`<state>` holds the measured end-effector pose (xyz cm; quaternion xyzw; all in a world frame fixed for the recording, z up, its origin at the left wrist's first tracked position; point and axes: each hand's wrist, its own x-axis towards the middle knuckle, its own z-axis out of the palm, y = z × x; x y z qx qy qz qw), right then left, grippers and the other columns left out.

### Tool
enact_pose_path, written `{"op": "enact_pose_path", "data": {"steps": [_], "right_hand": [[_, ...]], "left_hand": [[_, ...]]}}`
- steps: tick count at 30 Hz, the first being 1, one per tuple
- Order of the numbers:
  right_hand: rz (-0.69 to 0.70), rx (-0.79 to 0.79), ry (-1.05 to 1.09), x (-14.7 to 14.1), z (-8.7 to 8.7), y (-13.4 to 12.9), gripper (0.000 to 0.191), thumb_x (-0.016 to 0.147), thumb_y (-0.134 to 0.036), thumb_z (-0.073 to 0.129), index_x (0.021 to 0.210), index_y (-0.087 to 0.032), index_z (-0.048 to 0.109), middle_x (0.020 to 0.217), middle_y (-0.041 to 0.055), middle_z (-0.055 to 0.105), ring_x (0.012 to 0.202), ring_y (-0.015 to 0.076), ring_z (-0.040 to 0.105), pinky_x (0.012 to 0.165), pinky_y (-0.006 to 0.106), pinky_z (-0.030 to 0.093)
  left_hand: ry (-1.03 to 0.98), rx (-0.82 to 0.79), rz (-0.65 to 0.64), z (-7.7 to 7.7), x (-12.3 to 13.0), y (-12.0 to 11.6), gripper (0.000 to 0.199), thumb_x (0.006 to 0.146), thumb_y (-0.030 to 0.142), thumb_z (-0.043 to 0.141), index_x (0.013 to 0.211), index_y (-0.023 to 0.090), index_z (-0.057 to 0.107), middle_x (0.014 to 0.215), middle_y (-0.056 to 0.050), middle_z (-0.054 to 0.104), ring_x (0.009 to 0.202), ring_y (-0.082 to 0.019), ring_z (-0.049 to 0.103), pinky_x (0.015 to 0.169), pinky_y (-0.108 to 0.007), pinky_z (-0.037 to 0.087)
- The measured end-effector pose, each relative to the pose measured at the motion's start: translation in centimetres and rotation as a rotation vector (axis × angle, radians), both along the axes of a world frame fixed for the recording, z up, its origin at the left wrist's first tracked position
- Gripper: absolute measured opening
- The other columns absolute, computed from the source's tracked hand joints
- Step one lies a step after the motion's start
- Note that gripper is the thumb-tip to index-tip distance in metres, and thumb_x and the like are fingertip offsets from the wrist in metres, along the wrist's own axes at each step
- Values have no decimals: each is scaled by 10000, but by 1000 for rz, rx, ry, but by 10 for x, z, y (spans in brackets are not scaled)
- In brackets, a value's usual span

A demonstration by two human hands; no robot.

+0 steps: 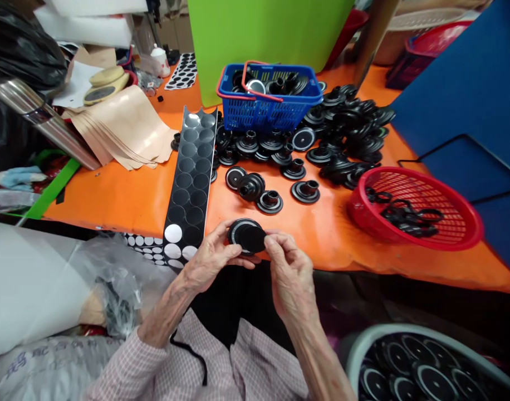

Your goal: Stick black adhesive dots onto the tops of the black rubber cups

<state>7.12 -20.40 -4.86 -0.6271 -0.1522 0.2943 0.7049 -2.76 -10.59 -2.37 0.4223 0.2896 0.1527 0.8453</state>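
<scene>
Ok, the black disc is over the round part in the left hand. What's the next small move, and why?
I'd probably nudge the black disc toward the centre with the right hand before pressing it down. It looks off-centre on the round black part held in the left hand, with more of the white ring showing on one side.

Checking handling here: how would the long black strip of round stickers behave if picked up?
The long black strip looks thin and sheet-like, so it would probably sag when lifted. It is likely light for its length. Pushed along the orange table, it would probably slide flat, not roll.
</scene>
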Motion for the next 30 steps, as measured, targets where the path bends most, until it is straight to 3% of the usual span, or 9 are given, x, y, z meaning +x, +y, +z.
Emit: {"op": "enact_pose_path", "data": {"steps": [4, 16, 25, 30], "right_hand": [[-24, 3, -30, -6, 0, 2, 237, 802, -425, 659, 767, -193, 630, 914, 19, 553, 824, 146, 552, 700, 266, 481], [-41, 23, -19, -13, -3, 5, 205, 802, -394, 666, 767, -193, 642, 959, 13, 536, 838, 136, 573, 713, 269, 499], [-68, -80, -127, -13, -2, 7, 235, 808, -415, 638, 757, -188, 611, 933, 25, 537, 805, 138, 573, 681, 277, 516], [-77, -162, -237, -16, -3, 7, 229, 835, -410, 598, 768, -192, 581, 936, 33, 537, 848, 160, 580, 738, 329, 528]], "left_hand": [[-12, 10, 6, -1, -3, -2, 443, 736, 172, 715, 1150, 194, 560, 1162, -92, 623, 794, -221, 726, 741, -361, 598], [-14, 53, 22, -10, -5, -3, 429, 746, 144, 680, 1153, 194, 550, 1110, -71, 637, 837, -224, 718, 770, -395, 609], [-15, 42, 41, -14, -5, -2, 443, 723, 136, 698, 1142, 199, 569, 1096, -70, 648, 940, -255, 694, 746, -387, 622], [-1, 37, 64, -16, -5, -3, 390, 766, 249, 709, 1128, 186, 577, 1109, -82, 644, 915, -253, 697, 713, -381, 626]]}}
